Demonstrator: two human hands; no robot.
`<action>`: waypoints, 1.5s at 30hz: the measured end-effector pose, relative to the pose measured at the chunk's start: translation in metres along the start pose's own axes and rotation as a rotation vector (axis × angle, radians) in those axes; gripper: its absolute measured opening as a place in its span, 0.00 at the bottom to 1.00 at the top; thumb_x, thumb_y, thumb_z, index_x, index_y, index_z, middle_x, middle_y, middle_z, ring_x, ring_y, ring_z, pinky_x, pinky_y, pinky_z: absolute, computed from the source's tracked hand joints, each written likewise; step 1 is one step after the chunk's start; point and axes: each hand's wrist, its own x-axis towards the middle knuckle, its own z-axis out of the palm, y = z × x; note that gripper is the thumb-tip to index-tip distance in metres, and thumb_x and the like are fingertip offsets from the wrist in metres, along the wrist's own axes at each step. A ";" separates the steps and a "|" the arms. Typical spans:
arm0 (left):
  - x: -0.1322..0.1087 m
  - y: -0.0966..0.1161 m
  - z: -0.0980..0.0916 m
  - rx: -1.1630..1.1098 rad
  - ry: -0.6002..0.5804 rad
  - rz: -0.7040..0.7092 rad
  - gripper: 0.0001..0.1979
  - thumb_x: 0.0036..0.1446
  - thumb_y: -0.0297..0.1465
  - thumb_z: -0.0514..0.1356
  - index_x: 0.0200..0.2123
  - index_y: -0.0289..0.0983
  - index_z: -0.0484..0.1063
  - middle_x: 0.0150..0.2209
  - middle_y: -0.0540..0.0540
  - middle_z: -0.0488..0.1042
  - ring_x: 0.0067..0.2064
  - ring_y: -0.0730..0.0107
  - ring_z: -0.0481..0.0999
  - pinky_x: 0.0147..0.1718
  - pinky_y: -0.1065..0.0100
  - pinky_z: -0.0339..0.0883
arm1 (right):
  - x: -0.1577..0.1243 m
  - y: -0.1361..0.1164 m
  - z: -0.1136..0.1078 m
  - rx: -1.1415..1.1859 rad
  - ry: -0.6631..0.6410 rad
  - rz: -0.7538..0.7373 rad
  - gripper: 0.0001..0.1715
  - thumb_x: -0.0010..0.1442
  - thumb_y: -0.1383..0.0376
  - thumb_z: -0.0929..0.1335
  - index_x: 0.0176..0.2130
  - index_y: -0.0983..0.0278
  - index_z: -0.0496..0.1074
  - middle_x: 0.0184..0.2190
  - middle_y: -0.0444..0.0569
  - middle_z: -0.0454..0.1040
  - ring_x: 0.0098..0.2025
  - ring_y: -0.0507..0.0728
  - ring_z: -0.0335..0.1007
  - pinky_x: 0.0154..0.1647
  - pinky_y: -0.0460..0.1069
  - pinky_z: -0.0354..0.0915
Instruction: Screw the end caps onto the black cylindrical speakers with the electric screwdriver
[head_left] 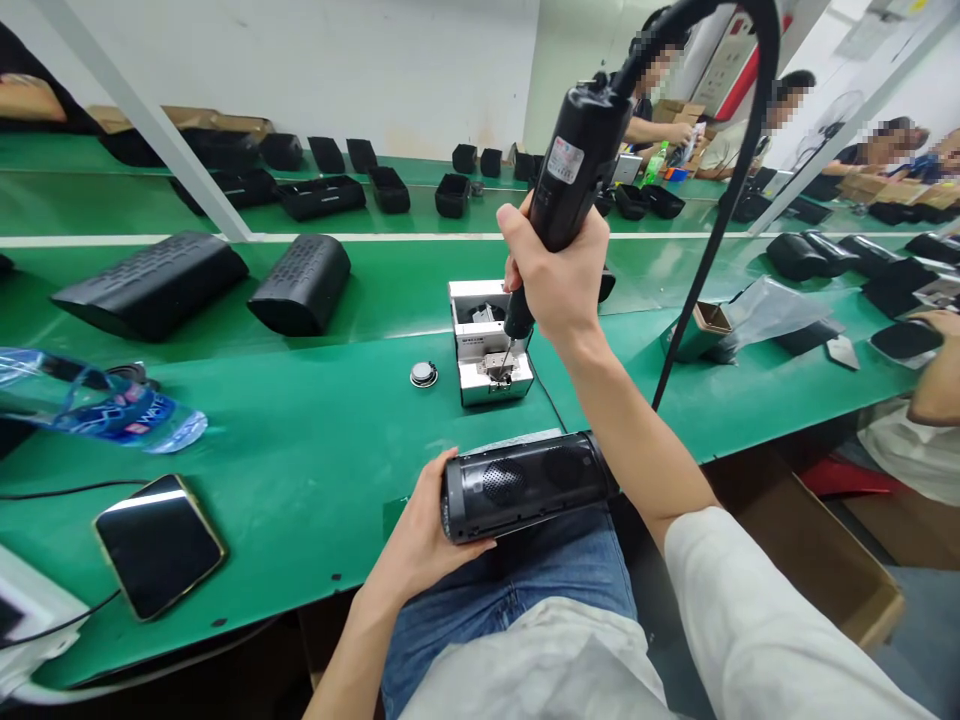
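Observation:
My right hand (559, 270) is wrapped round a black electric screwdriver (574, 150), held upright with its bit pointing down. The bit's tip meets the front of a small white screw feeder (491, 345) on the bench. In front of my body, my left hand (427, 520) grips the left end of a black speaker housing (529, 482), which lies sideways at the bench's near edge. Two round openings show on the housing, the left one with a perforated grille; its right end is partly hidden behind my right forearm. A small round silver part (424, 374) lies left of the feeder.
A water bottle (97, 405) and a phone (160, 545) lie on the left of the green bench (315, 430). Two black speaker shells (300, 285) stand behind them. The screwdriver's thick cable (720, 235) loops down at right. A cardboard box (810, 560) sits below, and co-workers sit nearby.

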 end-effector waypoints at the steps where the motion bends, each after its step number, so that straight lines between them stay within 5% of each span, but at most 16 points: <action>1: 0.000 0.000 0.000 -0.001 0.002 0.002 0.59 0.52 0.34 0.81 0.77 0.48 0.49 0.70 0.34 0.68 0.71 0.34 0.74 0.69 0.35 0.73 | 0.000 0.000 0.001 0.006 0.000 0.000 0.24 0.70 0.49 0.77 0.35 0.57 0.64 0.29 0.40 0.65 0.25 0.50 0.66 0.22 0.47 0.67; 8: 0.001 0.001 -0.001 0.000 -0.004 0.007 0.58 0.54 0.35 0.80 0.77 0.48 0.49 0.70 0.35 0.68 0.72 0.36 0.74 0.69 0.38 0.72 | -0.001 -0.006 0.003 0.016 0.011 -0.011 0.26 0.67 0.47 0.78 0.36 0.57 0.65 0.31 0.41 0.70 0.28 0.50 0.70 0.26 0.47 0.70; 15: 0.001 0.001 -0.001 -0.013 -0.004 0.000 0.58 0.53 0.38 0.81 0.78 0.47 0.49 0.70 0.34 0.68 0.71 0.34 0.74 0.70 0.36 0.72 | 0.003 -0.013 0.006 0.092 -0.333 0.011 0.33 0.60 0.35 0.79 0.38 0.55 0.67 0.22 0.33 0.64 0.21 0.48 0.63 0.22 0.49 0.67; 22: 0.003 0.001 0.000 0.001 0.019 0.032 0.59 0.53 0.39 0.81 0.77 0.47 0.50 0.71 0.34 0.68 0.71 0.34 0.75 0.69 0.37 0.73 | -0.004 -0.018 0.010 0.103 -0.038 -0.003 0.31 0.59 0.40 0.81 0.30 0.55 0.66 0.20 0.36 0.62 0.21 0.51 0.62 0.21 0.53 0.64; 29: 0.003 0.003 -0.002 0.001 0.014 0.026 0.58 0.54 0.39 0.81 0.77 0.47 0.50 0.72 0.33 0.67 0.72 0.34 0.73 0.70 0.36 0.72 | -0.018 -0.032 0.001 0.162 -0.137 0.061 0.27 0.60 0.48 0.82 0.28 0.54 0.68 0.20 0.35 0.63 0.18 0.52 0.59 0.18 0.54 0.61; 33: 0.002 0.004 -0.002 0.004 0.003 0.001 0.58 0.53 0.39 0.80 0.77 0.47 0.50 0.71 0.34 0.68 0.72 0.34 0.74 0.70 0.36 0.72 | -0.023 -0.046 -0.020 0.195 -0.145 0.023 0.23 0.61 0.52 0.82 0.29 0.55 0.70 0.18 0.34 0.63 0.16 0.51 0.58 0.15 0.53 0.59; 40: 0.002 0.000 -0.002 0.040 -0.004 0.017 0.55 0.57 0.44 0.78 0.78 0.46 0.50 0.72 0.33 0.67 0.71 0.34 0.75 0.69 0.36 0.73 | -0.025 -0.092 -0.092 0.112 -0.108 -0.027 0.09 0.61 0.70 0.76 0.32 0.57 0.77 0.18 0.36 0.64 0.14 0.52 0.55 0.12 0.52 0.56; 45: 0.003 -0.001 -0.003 0.046 0.011 0.014 0.53 0.57 0.46 0.77 0.77 0.46 0.52 0.70 0.34 0.70 0.69 0.34 0.77 0.68 0.37 0.75 | -0.028 -0.105 -0.110 0.070 -0.054 0.037 0.07 0.58 0.70 0.76 0.33 0.57 0.77 0.17 0.35 0.62 0.14 0.51 0.53 0.12 0.51 0.53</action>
